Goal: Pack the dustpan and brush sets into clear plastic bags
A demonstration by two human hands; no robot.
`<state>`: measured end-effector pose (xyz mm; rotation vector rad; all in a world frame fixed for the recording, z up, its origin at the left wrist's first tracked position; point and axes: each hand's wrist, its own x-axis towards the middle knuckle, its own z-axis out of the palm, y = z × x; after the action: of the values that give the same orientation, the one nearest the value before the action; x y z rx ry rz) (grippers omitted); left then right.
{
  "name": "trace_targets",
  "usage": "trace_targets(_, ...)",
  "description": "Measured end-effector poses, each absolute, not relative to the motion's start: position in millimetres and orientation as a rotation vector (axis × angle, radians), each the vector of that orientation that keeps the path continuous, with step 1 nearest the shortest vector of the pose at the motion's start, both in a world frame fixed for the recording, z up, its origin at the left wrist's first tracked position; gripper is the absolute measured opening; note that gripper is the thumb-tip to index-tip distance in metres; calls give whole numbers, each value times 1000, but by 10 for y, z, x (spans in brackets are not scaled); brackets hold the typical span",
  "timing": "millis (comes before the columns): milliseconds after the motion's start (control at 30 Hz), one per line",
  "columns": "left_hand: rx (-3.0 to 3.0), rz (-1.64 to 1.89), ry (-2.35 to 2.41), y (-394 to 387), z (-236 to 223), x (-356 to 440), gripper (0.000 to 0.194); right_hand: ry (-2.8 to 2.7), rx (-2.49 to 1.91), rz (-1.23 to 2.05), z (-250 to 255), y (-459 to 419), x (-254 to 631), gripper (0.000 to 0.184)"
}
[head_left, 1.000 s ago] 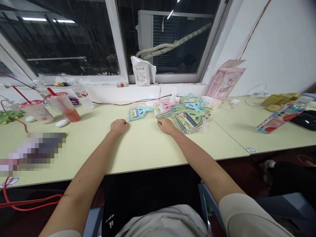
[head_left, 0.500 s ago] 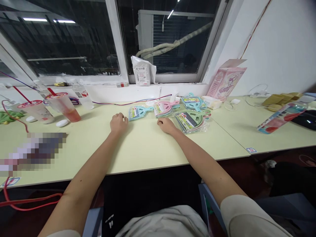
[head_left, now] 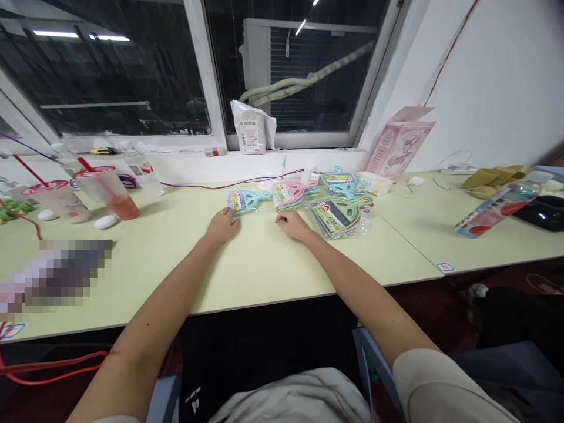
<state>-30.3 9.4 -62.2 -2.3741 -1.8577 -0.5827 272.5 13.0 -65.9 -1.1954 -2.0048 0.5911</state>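
My left hand lies on the table with fingers reaching forward, their tips at the near edge of a light-blue mini dustpan-and-brush set in clear plastic. Whether the fingertips press on the wrap is hard to make out. Loosely curled, my right hand rests on the tabletop with nothing visible in it. Just beyond it is a pink dustpan set, stacked over others. To its right sits a bagged pile topped by a green dustpan set. Another blue dustpan set lies behind.
Two drink cups with red straws, one pinkish inside, stand left near a clear bottle. A pink box and a small white box are at the back right. Farther right, a patterned bottle leans. The table's front edge is close to me.
My left hand has moved right, from beside the light-blue dustpan set to its near edge, its fingers now stretched further forward. My right hand stays nearly in place. The view has shifted slightly.
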Motion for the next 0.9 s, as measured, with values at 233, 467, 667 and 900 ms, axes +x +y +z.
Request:
trace_targets(233,-2351,-593,-1853,46,-570,-263,49,-2029,-1195,591,-651,119,2726,22)
trace_targets(467,-2349,-620,-1911,2,-495,-258,36,-2026,-1214,615,-626,94,2726,21)
trace_targets(667,-2468,-911,-1848,-42,-431,-359,30,-1618,-1193,1102,-519,-20,2610,12)
trace_targets(900,-2366,-1523,-1840,-80,-244,-719,23,-1110,-933,1857,-378,-195,2413,25)
